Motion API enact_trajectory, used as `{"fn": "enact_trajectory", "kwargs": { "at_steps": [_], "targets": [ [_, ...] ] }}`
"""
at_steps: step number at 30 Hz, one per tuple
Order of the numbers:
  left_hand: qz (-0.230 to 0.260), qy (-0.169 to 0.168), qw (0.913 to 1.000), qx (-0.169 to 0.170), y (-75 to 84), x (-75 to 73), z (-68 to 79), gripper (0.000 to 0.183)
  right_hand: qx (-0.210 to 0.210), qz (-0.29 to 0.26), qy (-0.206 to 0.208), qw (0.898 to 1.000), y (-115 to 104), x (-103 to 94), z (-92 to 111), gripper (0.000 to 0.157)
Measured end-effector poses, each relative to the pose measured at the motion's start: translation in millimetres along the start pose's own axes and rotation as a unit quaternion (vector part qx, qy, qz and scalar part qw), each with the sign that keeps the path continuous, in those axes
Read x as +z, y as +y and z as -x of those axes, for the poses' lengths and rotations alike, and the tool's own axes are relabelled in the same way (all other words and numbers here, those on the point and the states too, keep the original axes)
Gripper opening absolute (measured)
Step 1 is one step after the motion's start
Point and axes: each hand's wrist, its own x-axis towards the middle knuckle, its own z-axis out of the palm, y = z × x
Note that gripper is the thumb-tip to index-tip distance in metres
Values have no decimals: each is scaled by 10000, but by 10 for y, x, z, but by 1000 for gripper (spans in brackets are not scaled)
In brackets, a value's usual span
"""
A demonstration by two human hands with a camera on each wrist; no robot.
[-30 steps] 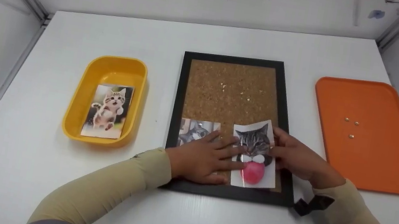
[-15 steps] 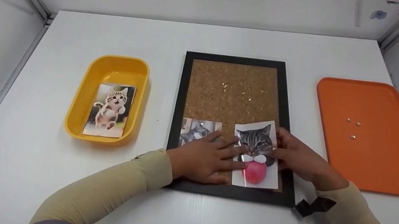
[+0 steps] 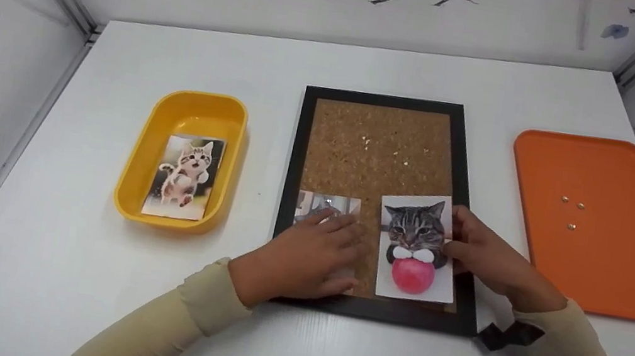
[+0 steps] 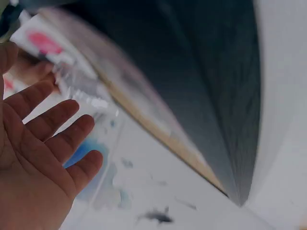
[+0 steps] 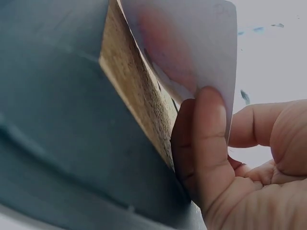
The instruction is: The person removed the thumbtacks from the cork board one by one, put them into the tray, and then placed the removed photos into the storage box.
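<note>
My right hand (image 3: 484,249) pinches the right edge of a photo card (image 3: 416,244) showing a grey tabby cat with a pink ball. The card lies tilted over the lower right of a black-framed cork board (image 3: 378,156); in the right wrist view, the card (image 5: 211,43) stands off the cork, fingers behind it and thumb in front. My left hand (image 3: 305,252), fingers extended, is over a second cat photo (image 3: 345,205) at the board's lower left and hides most of it. In the left wrist view the left hand (image 4: 43,139) shows its palm and spread fingers.
A yellow bin (image 3: 130,174) at the left holds a kitten photo (image 3: 187,176). On the right, an orange tray (image 3: 609,269) carries three small pushpins (image 3: 571,226). Several shiny pins (image 3: 406,163) dot the upper cork. Patterned walls enclose the white table (image 3: 184,55).
My left hand has drawn left, off the tabby photo, its fingers closer together. The right hand keeps its pinch on that photo. The whole view has shifted slightly.
</note>
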Motion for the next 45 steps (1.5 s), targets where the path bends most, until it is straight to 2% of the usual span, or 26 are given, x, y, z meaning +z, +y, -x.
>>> {"fn": "enact_trajectory", "kwargs": {
  "at_steps": [4,8,13,15,17,19,21,22,24,29,35,40,45],
  "targets": [
    [417,886,9948,-264,-147,-183,280,49,19,15,59,10000,-2,-19,16,48],
    [466,1868,9795,-588,-369,-314,615,45,55,40,112,9999,-4,-43,38,49],
    [134,2363,9617,-1384,-703,-387,1103,46,66,16,144,9999,12,-65,55,49],
    [107,2511,9518,-1758,-858,-392,1310,48,44,0,136,9999,21,-72,61,49],
    [146,2594,9383,-2282,-1010,-382,1525,51,5,-66,88,9999,27,-75,67,49],
    [286,2517,9234,-2882,-1139,-359,1736,55,-36,-135,13,9999,31,-78,74,48],
    [457,2298,9098,-3426,-1227,-320,1908,59,-79,-195,-53,9998,35,-81,78,47],
    [554,2143,9057,-3615,-1257,-294,1980,62,-80,-214,-77,9997,33,-83,81,46],
    [754,1823,9031,-3814,-1298,-243,2084,68,-70,-174,-76,9998,28,-89,82,46],
    [918,1233,9043,-3983,-1323,-148,2182,79,-2,-37,-10,10000,-20,-108,69,49],
    [824,929,9003,-4171,-1338,-99,2179,83,74,68,-8,9999,-126,-101,48,51],
    [764,694,8971,-4295,-1362,-24,2179,84,-87,173,-43,9998,-243,-67,12,49],
    [767,510,8978,-4306,-1380,12,2193,86,-275,198,-147,9993,-353,-30,-75,47]
  ]
}}
